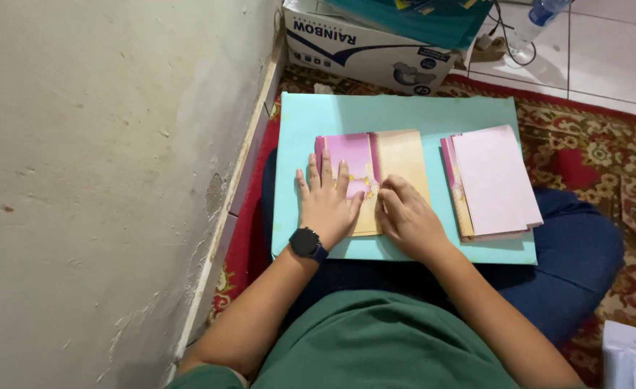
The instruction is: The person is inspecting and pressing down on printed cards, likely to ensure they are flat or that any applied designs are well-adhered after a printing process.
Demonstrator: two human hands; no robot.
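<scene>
**A:** What do we see under the hands?

**B:** We see a folded paper card, pink on one side and tan on the other [375,173]. It lies on a flat light blue board [404,115], and the board rests on the person's lap.

**A:** What is the left hand [327,205] doing?

**B:** It lies flat on the pink half of the card. The fingers are spread out and straight. It is pressing down, and it does not hold anything. We also see a black watch [308,243] on that wrist.

**A:** And the right hand [404,215]?

**B:** It sits on the tan half, just beside the left hand. Its fingers are curled and their tips touch the card near the fold in the middle. We cannot tell if its grip pinches the paper or only pushes on it.

**A:** What else is on the board?

**B:** A small pile of pale pink cards [492,181] lies to the right of the hands, apart from them.

**A:** And around the board?

**B:** A red rug with a pattern [606,151] covers the floor. A white cardboard box [365,50] stands behind the board. A grey wall [102,180] is on the left. A clear plastic bottle [538,21] lies on the white floor tiles at the top.
</scene>
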